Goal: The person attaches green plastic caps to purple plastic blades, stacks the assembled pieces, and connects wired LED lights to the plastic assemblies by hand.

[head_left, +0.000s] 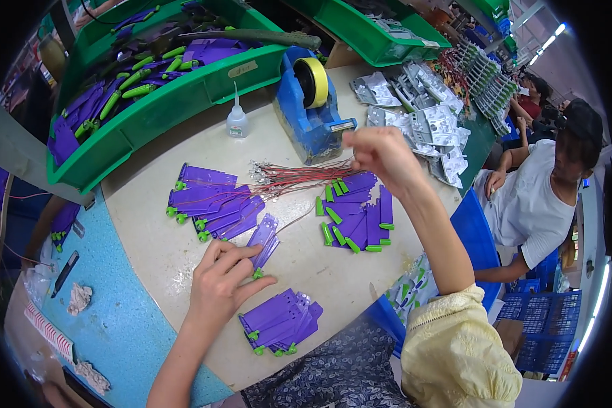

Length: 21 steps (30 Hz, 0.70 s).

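My left hand (221, 279) holds down a purple plastic piece (264, 241) with a green end, fingers on its lower part and thumb beside the green end. A thin wire runs from this piece. My right hand (382, 155) is raised at the cutter end of a blue tape dispenser (313, 126) with a yellow-cored roll. Its fingers are closed; what they hold, if anything, is too small to make out. Similar purple pieces lie in a fanned group (214, 197) with wires, a near stack (282, 319) and a right-hand group (353, 217). Red and dark wires (299, 178) lie bundled between.
A green bin (177, 102) of purple and green parts stands far left, near a small dropper bottle (236, 124). Silvery-grey moulded parts (432, 126) are heaped far right. A blue bin (474, 228) is at my right. Beyond it sits another person (534, 194).
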Each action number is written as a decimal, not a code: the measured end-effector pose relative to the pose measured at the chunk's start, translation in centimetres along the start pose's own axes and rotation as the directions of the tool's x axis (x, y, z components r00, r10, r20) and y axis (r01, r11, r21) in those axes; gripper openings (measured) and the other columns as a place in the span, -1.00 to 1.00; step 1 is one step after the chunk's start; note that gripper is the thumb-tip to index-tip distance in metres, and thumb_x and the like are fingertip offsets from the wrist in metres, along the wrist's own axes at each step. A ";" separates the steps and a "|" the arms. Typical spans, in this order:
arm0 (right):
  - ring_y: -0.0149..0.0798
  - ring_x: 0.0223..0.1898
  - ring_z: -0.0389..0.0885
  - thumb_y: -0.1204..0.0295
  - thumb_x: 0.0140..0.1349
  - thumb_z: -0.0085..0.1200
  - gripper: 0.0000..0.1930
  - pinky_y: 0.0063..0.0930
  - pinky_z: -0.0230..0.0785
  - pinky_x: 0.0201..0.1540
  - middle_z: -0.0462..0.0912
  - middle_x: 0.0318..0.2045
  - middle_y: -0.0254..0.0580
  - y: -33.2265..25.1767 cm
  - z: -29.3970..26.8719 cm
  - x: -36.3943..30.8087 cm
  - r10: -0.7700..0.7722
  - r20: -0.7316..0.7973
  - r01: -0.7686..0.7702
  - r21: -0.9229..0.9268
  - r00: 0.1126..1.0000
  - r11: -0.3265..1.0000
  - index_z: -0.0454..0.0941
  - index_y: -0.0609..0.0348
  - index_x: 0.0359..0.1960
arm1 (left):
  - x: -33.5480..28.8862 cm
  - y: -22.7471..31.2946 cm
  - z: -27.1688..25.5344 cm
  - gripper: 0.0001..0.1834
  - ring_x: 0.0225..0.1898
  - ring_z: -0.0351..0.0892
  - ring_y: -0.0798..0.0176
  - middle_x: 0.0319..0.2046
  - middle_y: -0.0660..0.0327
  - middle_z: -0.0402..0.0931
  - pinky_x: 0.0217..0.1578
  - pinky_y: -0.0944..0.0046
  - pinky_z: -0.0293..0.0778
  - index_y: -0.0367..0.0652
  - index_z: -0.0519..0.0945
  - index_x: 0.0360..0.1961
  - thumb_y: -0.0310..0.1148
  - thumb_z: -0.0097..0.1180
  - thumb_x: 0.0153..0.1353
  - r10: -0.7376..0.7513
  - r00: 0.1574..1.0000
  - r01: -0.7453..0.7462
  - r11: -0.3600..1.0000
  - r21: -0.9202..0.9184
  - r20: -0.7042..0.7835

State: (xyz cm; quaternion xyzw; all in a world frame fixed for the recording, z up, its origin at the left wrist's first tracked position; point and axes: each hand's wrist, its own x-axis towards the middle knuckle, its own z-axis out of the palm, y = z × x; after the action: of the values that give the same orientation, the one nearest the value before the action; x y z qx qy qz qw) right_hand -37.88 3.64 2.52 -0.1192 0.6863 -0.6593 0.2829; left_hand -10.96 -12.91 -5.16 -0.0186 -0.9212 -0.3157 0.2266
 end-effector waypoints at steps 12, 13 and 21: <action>-0.60 -0.59 0.31 0.30 0.41 0.07 -0.68 -0.63 0.17 -0.54 0.52 -0.49 -0.39 6.7 6.7 -10.5 0.226 0.577 -0.128 -0.205 0.785 0.970 0.62 0.12 0.11 | 0.2 0.1 0.1 -0.23 -0.20 0.53 0.13 -0.19 0.19 0.63 -0.18 0.18 0.53 -0.25 0.44 0.16 -0.32 0.47 -0.12 -0.096 0.995 0.094 0.989 -0.115 -0.017; -0.58 -0.57 0.34 0.31 0.42 0.06 -0.68 -0.62 0.18 -0.53 0.52 -0.47 -0.35 6.9 7.2 -10.4 0.213 0.581 -0.098 -0.224 0.785 0.970 0.62 0.16 0.10 | 0.1 0.0 0.2 -0.26 -0.21 0.53 0.13 -0.19 0.18 0.61 -0.19 0.18 0.53 -0.25 0.45 0.13 -0.33 0.47 -0.13 -0.091 0.995 0.087 0.990 -0.114 -0.030; -0.41 -0.54 0.46 0.47 0.32 0.08 -0.70 -0.46 0.27 -0.50 0.56 -0.48 -0.14 7.1 8.0 -10.1 0.104 0.525 0.199 -0.487 0.845 0.850 0.63 0.18 0.07 | -1.9 1.0 1.1 -0.70 -0.24 0.54 0.10 -0.20 0.12 0.53 -0.33 0.21 0.52 -0.23 0.58 -0.38 -0.40 0.44 -0.12 -0.054 0.981 0.059 0.998 0.021 -0.187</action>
State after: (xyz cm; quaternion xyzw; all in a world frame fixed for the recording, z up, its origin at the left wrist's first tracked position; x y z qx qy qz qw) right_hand -23.87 3.11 -1.84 -0.3875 0.7300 -0.3946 0.4015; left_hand -9.56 -11.27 -6.22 0.0403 -0.9001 -0.3104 0.3029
